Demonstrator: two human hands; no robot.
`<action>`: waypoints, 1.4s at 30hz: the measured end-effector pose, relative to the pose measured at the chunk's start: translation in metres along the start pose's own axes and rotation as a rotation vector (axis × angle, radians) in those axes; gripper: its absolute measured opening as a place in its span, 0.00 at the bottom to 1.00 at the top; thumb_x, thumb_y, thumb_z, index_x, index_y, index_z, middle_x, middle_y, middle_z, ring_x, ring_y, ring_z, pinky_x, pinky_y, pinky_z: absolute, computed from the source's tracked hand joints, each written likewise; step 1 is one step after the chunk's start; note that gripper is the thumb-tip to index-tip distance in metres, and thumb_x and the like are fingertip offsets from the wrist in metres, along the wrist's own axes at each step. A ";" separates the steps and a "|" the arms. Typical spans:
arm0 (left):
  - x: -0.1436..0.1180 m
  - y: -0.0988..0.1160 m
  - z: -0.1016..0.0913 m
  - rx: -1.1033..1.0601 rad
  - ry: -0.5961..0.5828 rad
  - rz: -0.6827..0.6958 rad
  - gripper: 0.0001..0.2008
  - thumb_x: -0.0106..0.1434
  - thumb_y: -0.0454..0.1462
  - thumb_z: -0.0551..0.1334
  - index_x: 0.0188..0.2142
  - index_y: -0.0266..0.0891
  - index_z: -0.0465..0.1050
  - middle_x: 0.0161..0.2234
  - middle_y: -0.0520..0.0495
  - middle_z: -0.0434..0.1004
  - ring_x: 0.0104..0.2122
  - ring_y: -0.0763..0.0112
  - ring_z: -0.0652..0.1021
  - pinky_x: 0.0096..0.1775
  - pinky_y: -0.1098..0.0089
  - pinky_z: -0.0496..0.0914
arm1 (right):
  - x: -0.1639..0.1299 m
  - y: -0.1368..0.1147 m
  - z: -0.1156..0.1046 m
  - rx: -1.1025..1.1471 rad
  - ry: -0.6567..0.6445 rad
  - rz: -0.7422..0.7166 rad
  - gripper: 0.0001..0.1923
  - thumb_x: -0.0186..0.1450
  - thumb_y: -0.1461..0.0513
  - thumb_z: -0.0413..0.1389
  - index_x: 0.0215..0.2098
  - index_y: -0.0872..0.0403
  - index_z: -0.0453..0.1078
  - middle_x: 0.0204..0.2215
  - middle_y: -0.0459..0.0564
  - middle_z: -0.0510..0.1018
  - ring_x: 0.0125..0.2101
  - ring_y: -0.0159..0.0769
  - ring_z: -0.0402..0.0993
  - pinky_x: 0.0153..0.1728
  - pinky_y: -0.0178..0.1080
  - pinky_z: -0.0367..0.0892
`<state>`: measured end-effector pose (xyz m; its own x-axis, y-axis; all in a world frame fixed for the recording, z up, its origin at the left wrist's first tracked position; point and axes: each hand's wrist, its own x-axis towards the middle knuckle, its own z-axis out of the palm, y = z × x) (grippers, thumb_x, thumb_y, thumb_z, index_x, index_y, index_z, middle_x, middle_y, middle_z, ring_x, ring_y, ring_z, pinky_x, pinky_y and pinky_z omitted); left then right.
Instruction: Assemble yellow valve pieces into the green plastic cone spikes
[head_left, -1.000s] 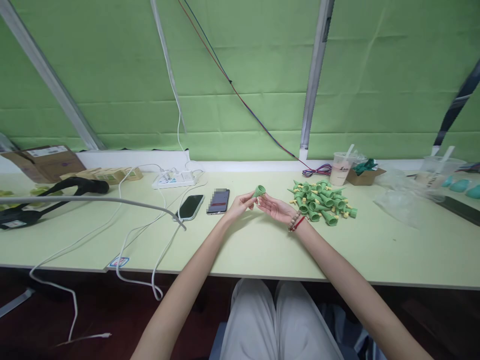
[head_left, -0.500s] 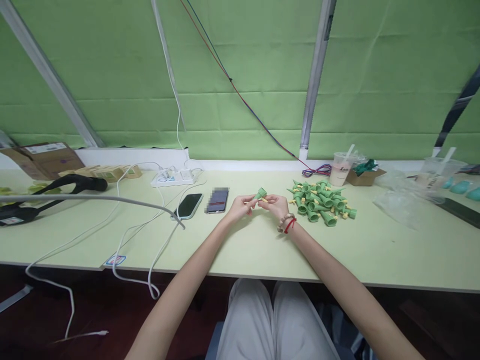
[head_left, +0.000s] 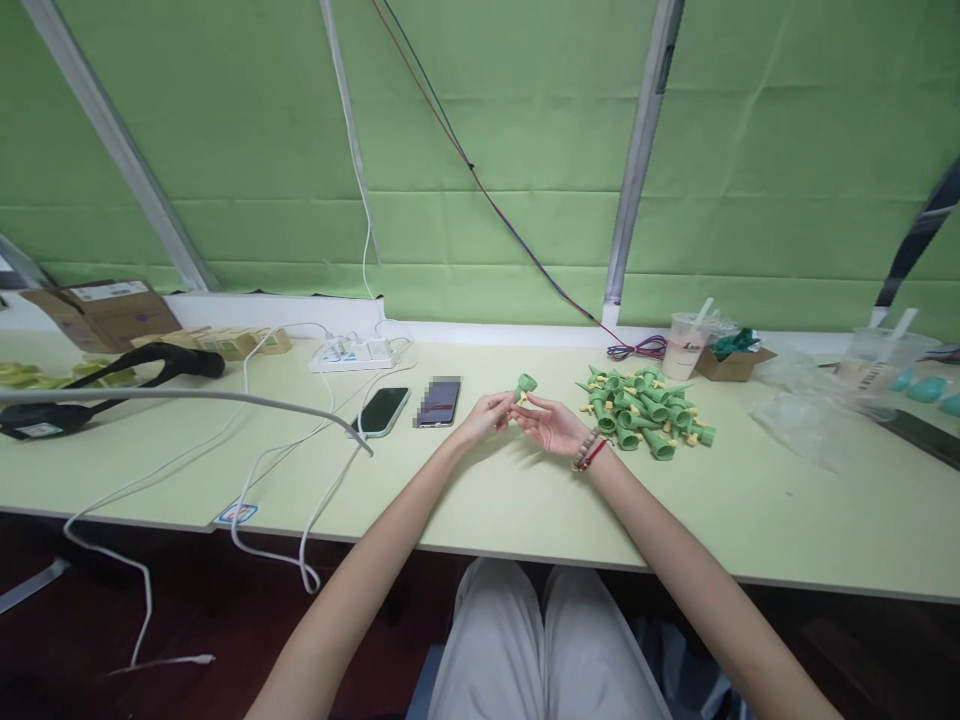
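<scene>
On the far left of the table (head_left: pixel 525 500) lie a cardboard box (head_left: pixel 101 310) and a black strap (head_left: pixel 112 385). White cables (head_left: pixel 292 450) run from a power strip (head_left: pixel 352 353) to the near edge. Right of them two phones (head_left: pixel 409 405) lie flat, side by side.

At the middle the left hand (head_left: pixel 484 418) pinches a small green cone (head_left: pixel 524 385) between thumb and fingertips, held just above the table with its wide mouth up. The right hand (head_left: pixel 551 425) lies palm up just beside it, its fingertips at the cone's lower end, where a bit of yellow shows. Whether those fingers grip the yellow bit or only touch it cannot be told.

To do this fitting well, the left pinch would best stay firm and low on the cone, so the right fingers can work the yellow piece straight along the cone's axis and not at a slant. Resting both wrists on the table would steady so small a part.

Near right of the hands is a pile of cones (head_left: pixel 645 410) with yellow ends. Farther right stand a cup (head_left: pixel 684 345), a small box (head_left: pixel 731 360) and clear plastic bags (head_left: pixel 806 420).
</scene>
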<state>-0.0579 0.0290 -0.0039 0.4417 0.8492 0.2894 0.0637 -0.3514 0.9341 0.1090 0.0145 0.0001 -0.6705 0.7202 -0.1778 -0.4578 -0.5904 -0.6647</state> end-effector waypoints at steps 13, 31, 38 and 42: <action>0.001 -0.009 -0.009 0.220 0.072 -0.042 0.21 0.54 0.50 0.58 0.36 0.34 0.76 0.20 0.54 0.59 0.18 0.81 0.58 0.21 0.75 0.52 | 0.014 0.013 -0.004 -0.578 0.460 -0.606 0.11 0.47 0.64 0.64 0.19 0.55 0.65 0.20 0.44 0.74 0.27 0.30 0.74 0.32 0.33 0.71; 0.002 -0.010 -0.007 0.190 0.088 -0.007 0.23 0.54 0.45 0.61 0.46 0.33 0.73 0.26 0.48 0.73 0.18 0.82 0.58 0.21 0.76 0.54 | 0.007 0.010 0.001 -0.580 0.396 -0.334 0.04 0.54 0.65 0.59 0.29 0.57 0.73 0.27 0.48 0.78 0.27 0.28 0.75 0.28 0.29 0.72; 0.003 -0.015 0.000 0.252 0.101 0.016 0.22 0.55 0.48 0.58 0.40 0.33 0.76 0.25 0.50 0.71 0.15 0.84 0.59 0.18 0.77 0.55 | 0.017 0.016 -0.005 -0.808 0.693 -0.556 0.05 0.51 0.62 0.59 0.23 0.57 0.70 0.22 0.49 0.77 0.25 0.34 0.75 0.19 0.30 0.69; 0.002 -0.015 -0.001 0.231 0.082 0.002 0.23 0.55 0.50 0.57 0.37 0.33 0.76 0.25 0.51 0.69 0.14 0.85 0.59 0.18 0.76 0.55 | 0.015 0.016 -0.008 -1.014 0.700 -0.664 0.08 0.50 0.60 0.60 0.26 0.55 0.69 0.28 0.50 0.77 0.21 0.33 0.73 0.16 0.32 0.67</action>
<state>-0.0584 0.0363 -0.0167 0.3687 0.8742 0.3161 0.2703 -0.4262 0.8633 0.0961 0.0189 -0.0194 0.0668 0.9653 0.2526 0.2472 0.2293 -0.9415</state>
